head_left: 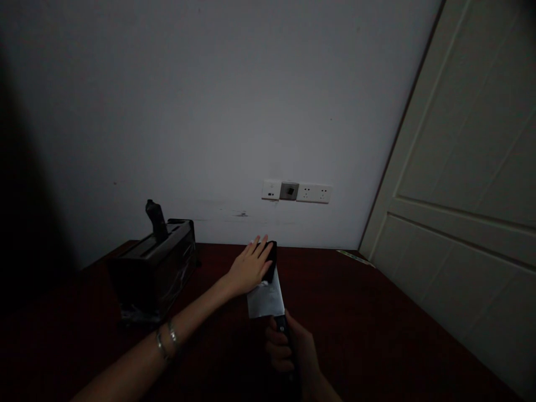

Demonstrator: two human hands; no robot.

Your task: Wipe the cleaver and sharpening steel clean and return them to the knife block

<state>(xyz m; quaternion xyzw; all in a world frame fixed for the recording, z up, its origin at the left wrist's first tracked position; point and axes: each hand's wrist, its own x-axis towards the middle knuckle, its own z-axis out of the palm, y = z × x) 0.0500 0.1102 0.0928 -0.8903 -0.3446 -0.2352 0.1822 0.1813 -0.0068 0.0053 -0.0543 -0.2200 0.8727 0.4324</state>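
A cleaver [267, 301] with a broad metal blade and a black riveted handle is held out in front of me over the dark red-brown table. My right hand [288, 346] is wrapped round its handle. Across the far part of the blade lies my left hand [251, 268], palm down, fingers stretched out and slightly spread. A black area [272, 259] shows beside those fingers; whether it is a separate piece or dark blade I cannot tell. Small white bits [263, 283] peek out at the edge of the left hand, and what they are is unclear.
To the left stands a dark knife block [154, 268] with one black handle [156, 219] sticking up. Behind the table [352, 312] is a pale wall with sockets [314, 193]. A panelled door [469, 223] borders the right side. A thin printed strip [355, 258] lies near the back edge.
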